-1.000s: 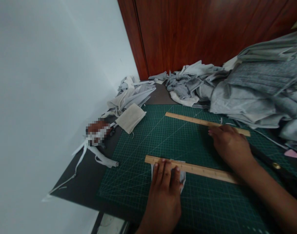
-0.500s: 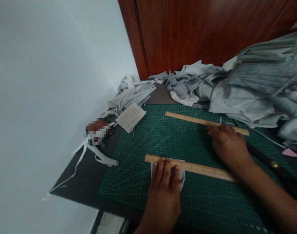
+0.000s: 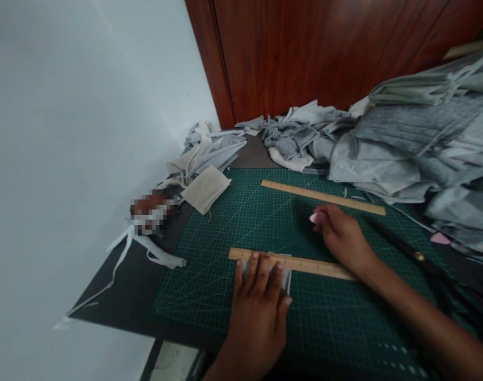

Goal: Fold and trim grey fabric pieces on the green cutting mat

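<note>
Pressing ruler [image 3: 300, 263] onto cloth [image 3: 285, 279], left hand [image 3: 259, 309] lies flat; right hand [image 3: 342, 235] pinches pink chalk [image 3: 317, 217].

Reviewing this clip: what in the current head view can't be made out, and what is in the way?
Head view:
- Small grey fabric piece: mostly hidden under the left hand and near ruler; its outline is unclear.
- Pink piece at the right hand: fingers cover most of it, so its shape stays unclear.
- Object left of the mat: pixelated.
- Black scissors: handles run off the right edge.
- Ruler markings: too small to read.
</note>
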Motion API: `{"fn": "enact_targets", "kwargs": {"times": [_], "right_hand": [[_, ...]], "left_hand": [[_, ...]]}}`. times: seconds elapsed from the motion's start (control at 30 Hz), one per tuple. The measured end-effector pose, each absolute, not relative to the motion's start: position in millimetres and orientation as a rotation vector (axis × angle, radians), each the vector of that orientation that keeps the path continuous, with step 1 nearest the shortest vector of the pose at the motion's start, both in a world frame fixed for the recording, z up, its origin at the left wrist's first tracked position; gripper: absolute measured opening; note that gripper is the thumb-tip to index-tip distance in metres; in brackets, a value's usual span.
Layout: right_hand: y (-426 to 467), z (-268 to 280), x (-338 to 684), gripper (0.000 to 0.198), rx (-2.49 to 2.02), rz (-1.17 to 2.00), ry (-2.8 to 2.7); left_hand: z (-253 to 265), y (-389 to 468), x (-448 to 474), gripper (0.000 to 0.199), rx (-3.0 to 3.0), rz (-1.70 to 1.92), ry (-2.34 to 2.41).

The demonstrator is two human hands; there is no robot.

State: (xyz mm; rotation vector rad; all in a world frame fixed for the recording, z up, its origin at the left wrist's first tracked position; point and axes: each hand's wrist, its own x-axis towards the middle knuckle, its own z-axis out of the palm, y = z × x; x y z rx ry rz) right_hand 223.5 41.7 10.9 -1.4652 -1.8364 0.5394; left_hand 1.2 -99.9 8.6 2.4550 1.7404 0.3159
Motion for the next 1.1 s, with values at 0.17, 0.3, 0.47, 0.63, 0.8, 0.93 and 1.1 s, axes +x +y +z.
{"fn": "enact_targets", "kwargs": {"times": [0.17,0.3,0.47,0.63,0.8,0.93,1.1], "right_hand": [[18.8,8.6,195.8,0.028,-1.138,1.257,-1.545],[5.9,7.8,186.5,0.03,-1.094,1.309,-1.612],[0.5,5.4,183.3,0.027,-1.11,1.167,-1.712],[0.2,6.4,183.4,0.026,-1.121,1.146,-1.727],[-0.3,5.5,183.1,0.026,-1.142,1.098,-1.769],[-1.4,3.4,180.8,0.022,-1.164,1.053,-1.794],[0.6,0.4,181.2,0.024,-1.123,0.975,-1.823]], "left_hand": [[11.1,-100.9,1.2,0.051,2.407,0.364,1.726],[12.6,-99.7,0.3,0.045,2.398,0.414,1.719],[11.3,-98.9,4.4,0.046,2.386,0.43,1.76],[4.5,-100.8,7.6,0.05,2.431,0.42,1.816],[1.8,-101.3,8.0,0.047,2.453,0.45,1.829],[1.5,-101.1,8.2,0.046,2.474,0.442,1.832],[-0.5,-101.0,9.0,0.045,2.488,0.435,1.852]]}}
